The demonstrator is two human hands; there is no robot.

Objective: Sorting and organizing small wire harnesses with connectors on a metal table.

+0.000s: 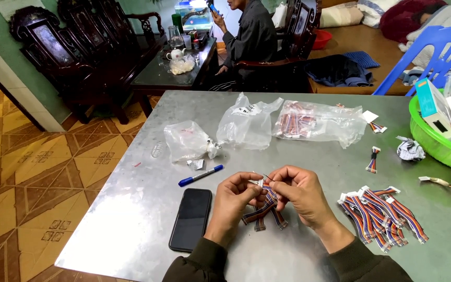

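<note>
My left hand (233,201) and my right hand (301,193) meet over the metal table (147,209), both pinching a small bundle of striped ribbon cables (264,209) with white connectors. The cable ends hang down between my wrists and touch the table. A pile of several similar ribbon cables (379,211) lies just right of my right hand. A black phone (191,218) lies face up left of my left hand, with a blue marker pen (200,175) above it.
Three clear plastic bags (249,122) lie across the table's middle, one holding cables (314,121). A green basket (437,143) with boxes sits at the right edge. Loose cables (373,159) and crumpled paper (410,150) lie nearby. A person sits beyond on dark wooden chairs; a blue plastic chair (439,52) stands at right.
</note>
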